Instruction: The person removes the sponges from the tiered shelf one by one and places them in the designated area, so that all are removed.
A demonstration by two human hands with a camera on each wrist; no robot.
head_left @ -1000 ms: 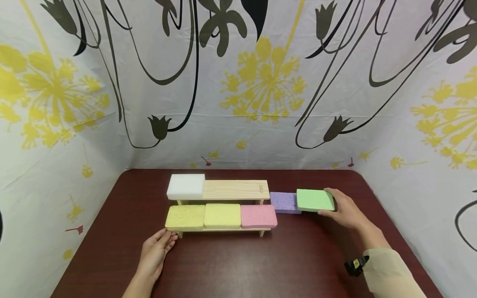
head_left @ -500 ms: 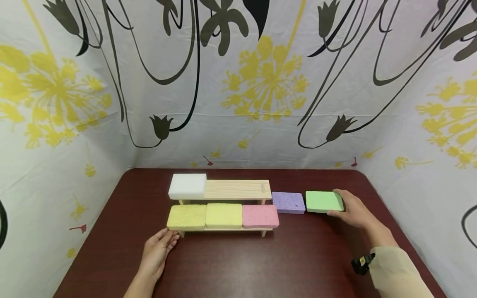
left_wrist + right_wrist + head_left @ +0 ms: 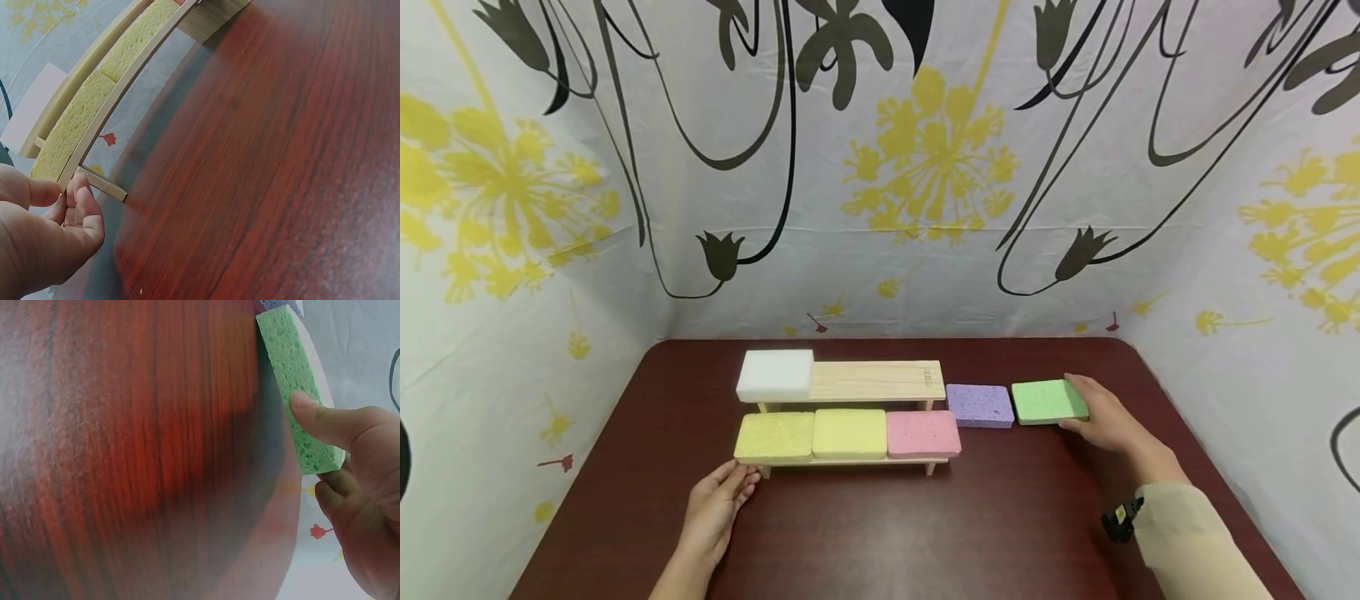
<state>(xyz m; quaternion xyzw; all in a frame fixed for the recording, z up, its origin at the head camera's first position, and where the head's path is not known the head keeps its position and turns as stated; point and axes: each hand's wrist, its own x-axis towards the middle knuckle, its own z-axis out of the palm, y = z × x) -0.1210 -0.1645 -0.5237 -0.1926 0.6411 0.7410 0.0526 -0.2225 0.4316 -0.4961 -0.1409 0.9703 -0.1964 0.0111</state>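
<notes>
My left hand (image 3: pixel 718 508) pinches the left end of the front wooden rack (image 3: pixel 850 463) between thumb and fingers. On that rack lie two yellow sponges (image 3: pixel 775 437) and a pink sponge (image 3: pixel 922 434), side by side. At the right, my right hand (image 3: pixel 1108 417) grips a green sponge (image 3: pixel 1047 402) by its right end. In the right wrist view the thumb presses the near long side of the green sponge (image 3: pixel 294 375), and other fingers are partly hidden. Just left of it a purple sponge (image 3: pixel 979 407) lies on the table, with a narrow gap between the two.
Behind the front rack stands a second wooden rack (image 3: pixel 872 381) bearing a white sponge block (image 3: pixel 775 376) at its left end. Both racks stand on the dark red table (image 3: pixel 865 542). Patterned cloth (image 3: pixel 880 283) encloses the back and sides.
The green sponge has moved right with my right hand, from overlapping the purple sponge in view to beside it; it now looks slightly turned. My left hand stays at the rack's end.
</notes>
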